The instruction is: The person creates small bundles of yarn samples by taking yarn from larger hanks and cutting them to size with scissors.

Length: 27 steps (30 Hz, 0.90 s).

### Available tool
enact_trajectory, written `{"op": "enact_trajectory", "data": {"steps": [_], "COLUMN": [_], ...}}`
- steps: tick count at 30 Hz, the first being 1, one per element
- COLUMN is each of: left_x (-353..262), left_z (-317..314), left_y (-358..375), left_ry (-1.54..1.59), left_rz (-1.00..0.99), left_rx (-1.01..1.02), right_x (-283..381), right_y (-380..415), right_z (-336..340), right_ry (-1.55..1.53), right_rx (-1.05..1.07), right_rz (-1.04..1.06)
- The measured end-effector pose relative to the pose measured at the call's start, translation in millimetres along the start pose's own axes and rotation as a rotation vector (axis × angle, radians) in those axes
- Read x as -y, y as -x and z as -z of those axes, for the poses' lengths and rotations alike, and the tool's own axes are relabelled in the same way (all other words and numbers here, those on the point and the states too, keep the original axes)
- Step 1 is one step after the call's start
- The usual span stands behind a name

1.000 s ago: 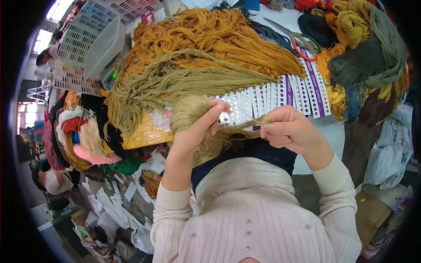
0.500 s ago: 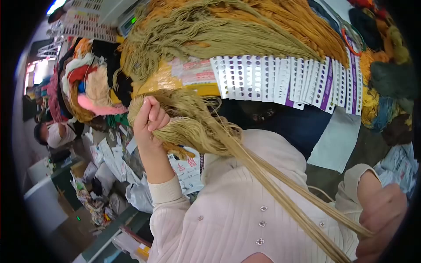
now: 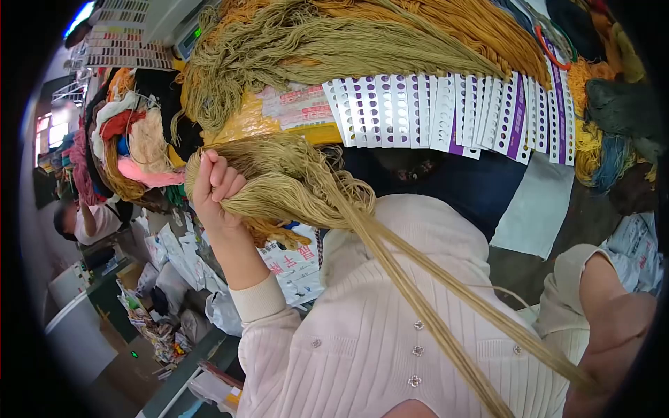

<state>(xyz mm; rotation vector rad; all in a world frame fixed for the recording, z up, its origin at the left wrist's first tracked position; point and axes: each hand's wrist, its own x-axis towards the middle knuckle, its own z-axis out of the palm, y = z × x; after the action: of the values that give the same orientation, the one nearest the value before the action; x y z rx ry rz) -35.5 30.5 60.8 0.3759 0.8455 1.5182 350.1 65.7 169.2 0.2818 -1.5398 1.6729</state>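
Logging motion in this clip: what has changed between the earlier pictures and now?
The right hand has swung away from the left hand, out and down to the right; long strands now stretch from the bundle across the sweater. The left hand keeps its grip on the bundle. The yarn pile and punched cards lie as before, though the view shifted.

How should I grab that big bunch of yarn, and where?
Probably by its left end, coming from the left, where the left hand grips it: the yarn bunch is gathered and rounded there, while its right side spills into loose loops.
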Motion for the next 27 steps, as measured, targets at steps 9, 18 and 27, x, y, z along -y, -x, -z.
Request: {"op": "enact_trajectory", "data": {"steps": [9, 18, 27], "left_x": [-25, -89, -149], "left_z": [35, 166, 157], "left_y": [-13, -29, -49], "left_ry": [0.316, 0.684, 0.139], "left_rz": [0.04, 0.157, -0.249], "left_rx": [-0.011, -0.224, -0.41], "right_x": [17, 34, 244], "right_y": [34, 108, 198], "right_z": [27, 87, 155], "right_ry": [-0.488, -0.636, 0.587], "right_rx": [-0.436, -0.862, -1.187], "right_rz": [-0.105, 0.01, 0.485]}}
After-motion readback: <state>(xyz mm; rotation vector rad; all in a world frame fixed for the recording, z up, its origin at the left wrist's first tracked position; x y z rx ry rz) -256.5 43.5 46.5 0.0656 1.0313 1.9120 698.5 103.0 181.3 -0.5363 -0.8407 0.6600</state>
